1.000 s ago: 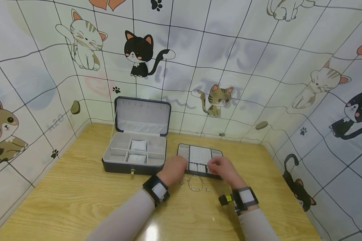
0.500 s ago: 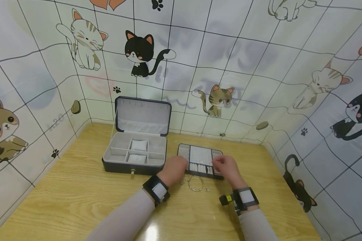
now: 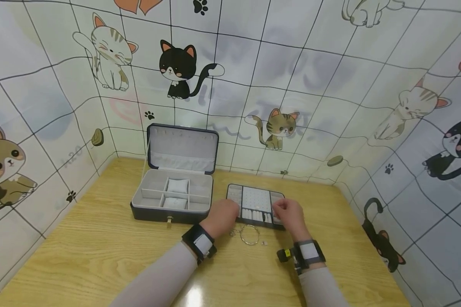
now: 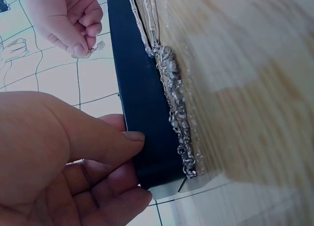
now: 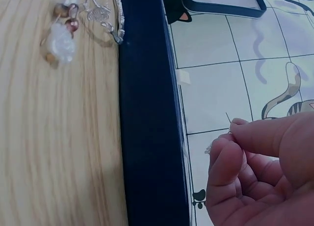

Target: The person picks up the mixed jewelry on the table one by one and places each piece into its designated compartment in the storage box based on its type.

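Silvery trinket (image 4: 100, 46): at the tray's right end, in the fingertips, a thin wire sticking out.
Right hand (image 3: 290, 215): thumb and forefinger pinching the trinket.
Left hand (image 3: 223, 217): thumb and fingers gripping the tray's left front corner.
Tray (image 3: 256, 197): dark-edged, pale inside, flat on the table (image 3: 100, 247).
Bangle (image 3: 250, 244): before the tray, between a silvery chain (image 3: 232, 233) and a small pale piece (image 3: 264, 243).
Box (image 3: 153, 214): lid raised, left of the tray, 2 white cushions (image 3: 177, 186) inside.
Cloth (image 3: 230, 64): cat-printed, behind.

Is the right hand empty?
No, in the left wrist view the right hand pinches a tiny piece of jewelry, which pokes out from its grip.
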`<act>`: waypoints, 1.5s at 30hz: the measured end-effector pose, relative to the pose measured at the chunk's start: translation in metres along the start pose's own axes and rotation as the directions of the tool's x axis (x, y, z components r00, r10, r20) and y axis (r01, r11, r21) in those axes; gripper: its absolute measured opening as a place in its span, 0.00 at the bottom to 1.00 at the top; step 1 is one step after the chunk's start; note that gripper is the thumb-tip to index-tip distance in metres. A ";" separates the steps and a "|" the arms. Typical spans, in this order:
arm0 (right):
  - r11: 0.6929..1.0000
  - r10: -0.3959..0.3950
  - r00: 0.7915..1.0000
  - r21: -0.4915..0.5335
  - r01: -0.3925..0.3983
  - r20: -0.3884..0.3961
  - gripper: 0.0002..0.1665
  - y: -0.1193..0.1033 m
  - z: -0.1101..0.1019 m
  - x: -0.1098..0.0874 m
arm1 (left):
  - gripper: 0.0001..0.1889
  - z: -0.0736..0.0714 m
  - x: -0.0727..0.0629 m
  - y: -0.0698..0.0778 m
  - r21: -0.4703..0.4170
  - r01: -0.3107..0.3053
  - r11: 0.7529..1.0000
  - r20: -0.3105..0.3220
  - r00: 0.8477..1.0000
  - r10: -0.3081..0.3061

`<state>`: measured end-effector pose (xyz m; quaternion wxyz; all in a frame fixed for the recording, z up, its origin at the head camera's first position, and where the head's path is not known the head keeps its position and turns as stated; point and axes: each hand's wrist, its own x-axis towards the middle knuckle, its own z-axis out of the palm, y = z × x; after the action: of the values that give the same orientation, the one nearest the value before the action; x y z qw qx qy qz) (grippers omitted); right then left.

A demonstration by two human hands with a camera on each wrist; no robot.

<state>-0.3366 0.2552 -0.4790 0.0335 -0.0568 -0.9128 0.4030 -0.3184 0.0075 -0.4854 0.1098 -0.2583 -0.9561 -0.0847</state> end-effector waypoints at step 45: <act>0.979 -0.129 0.983 -0.176 0.106 -0.128 0.07 -0.005 0.035 0.008 | 0.06 0.001 0.002 -0.003 0.001 0.021 1.000 0.026 0.999 -0.021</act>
<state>-0.3487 0.2268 -0.4987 0.1158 -0.0331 -0.9408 0.3168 -0.3214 0.0065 -0.4866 0.0964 -0.2494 -0.9601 -0.0819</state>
